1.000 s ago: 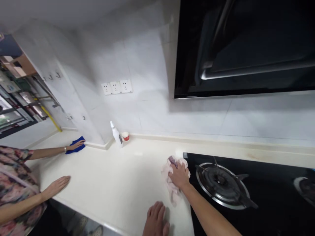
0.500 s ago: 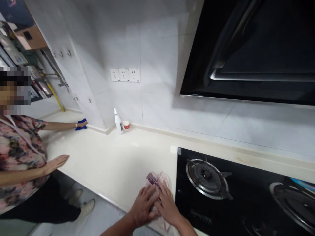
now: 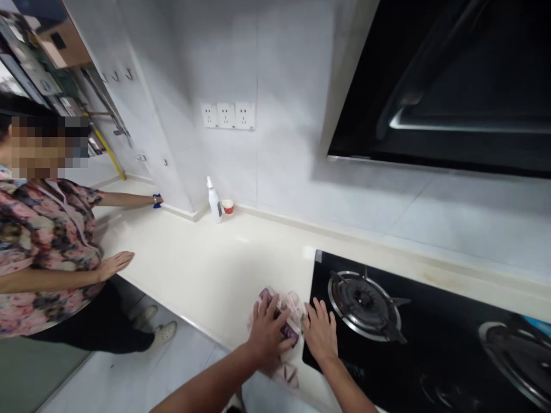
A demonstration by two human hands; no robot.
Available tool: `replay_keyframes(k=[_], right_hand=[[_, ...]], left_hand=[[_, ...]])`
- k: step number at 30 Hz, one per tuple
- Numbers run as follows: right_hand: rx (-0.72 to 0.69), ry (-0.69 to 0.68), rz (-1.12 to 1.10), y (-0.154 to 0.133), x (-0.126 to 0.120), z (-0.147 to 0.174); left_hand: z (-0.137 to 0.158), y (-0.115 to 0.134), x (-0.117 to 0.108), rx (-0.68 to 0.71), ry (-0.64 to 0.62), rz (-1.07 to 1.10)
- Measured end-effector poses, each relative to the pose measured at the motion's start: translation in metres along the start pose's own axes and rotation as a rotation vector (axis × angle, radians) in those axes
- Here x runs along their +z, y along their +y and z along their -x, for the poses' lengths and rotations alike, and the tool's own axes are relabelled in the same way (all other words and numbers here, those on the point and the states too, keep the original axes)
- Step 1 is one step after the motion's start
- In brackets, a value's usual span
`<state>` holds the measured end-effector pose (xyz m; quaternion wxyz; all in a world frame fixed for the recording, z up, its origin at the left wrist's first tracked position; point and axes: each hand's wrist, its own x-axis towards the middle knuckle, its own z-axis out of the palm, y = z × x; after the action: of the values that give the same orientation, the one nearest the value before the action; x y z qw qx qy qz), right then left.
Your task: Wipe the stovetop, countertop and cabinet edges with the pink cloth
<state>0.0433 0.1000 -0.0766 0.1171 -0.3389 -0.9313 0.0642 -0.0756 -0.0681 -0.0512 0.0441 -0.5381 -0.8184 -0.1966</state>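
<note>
A crumpled pink-and-purple fabric cloth lies beneath the spread left hand, just left of the spread right hand.

The left grip covers the middle of the pink cloth, leaving its purple print unreadable; whether the right grip touches the cloth is unclear. The right-hand burner and the black range hood run off the picture, and the co-worker's floral shirt is cut by the left edge. The white spray bottle's label is too small to read; the co-worker's far hand hides much of the blue cloth.
</note>
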Motion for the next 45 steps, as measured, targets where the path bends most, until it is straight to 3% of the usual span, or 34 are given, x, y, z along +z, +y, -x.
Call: replay_keyframes(k=[2, 5, 9, 17, 20, 23, 30, 33, 36, 40, 45], right_hand=[[0.021, -0.024, -0.007, -0.001, -0.005, 0.000], [0.037, -0.069, -0.012, -0.001, -0.009, -0.002], [0.047, -0.070, -0.005, 0.000, -0.008, -0.002], [-0.002, 0.049, 0.029, 0.007, 0.008, -0.001], [-0.018, 0.058, 0.050, 0.010, 0.013, 0.000], [-0.024, 0.066, 0.074, 0.013, 0.015, 0.002], [-0.026, 0.064, 0.093, 0.009, 0.015, 0.001], [-0.011, 0.066, 0.091, 0.004, 0.012, -0.002], [0.012, 0.053, 0.085, 0.002, 0.011, -0.005], [0.027, 0.042, 0.073, 0.001, 0.010, -0.007], [0.042, 0.041, 0.061, -0.002, 0.003, -0.009]], left_hand=[[-0.015, 0.012, 0.003, -0.052, -0.112, 0.041], [-0.034, 0.018, 0.007, -0.069, -0.174, 0.058], [-0.072, 0.008, 0.011, -0.033, -0.165, 0.063], [-0.185, -0.014, 0.027, -0.104, -0.131, 0.108], [-0.203, -0.016, 0.029, -0.125, -0.155, 0.144], [-0.184, -0.019, 0.026, -0.067, -0.167, 0.184], [-0.028, -0.042, 0.013, 0.239, -0.172, 0.271], [-0.002, -0.059, 0.010, 0.288, -0.179, 0.269], [-0.041, -0.069, 0.015, 0.216, -0.168, 0.265], [-0.152, -0.063, 0.029, 0.064, -0.167, 0.240], [-0.276, -0.052, 0.038, 0.022, -0.149, 0.112]])
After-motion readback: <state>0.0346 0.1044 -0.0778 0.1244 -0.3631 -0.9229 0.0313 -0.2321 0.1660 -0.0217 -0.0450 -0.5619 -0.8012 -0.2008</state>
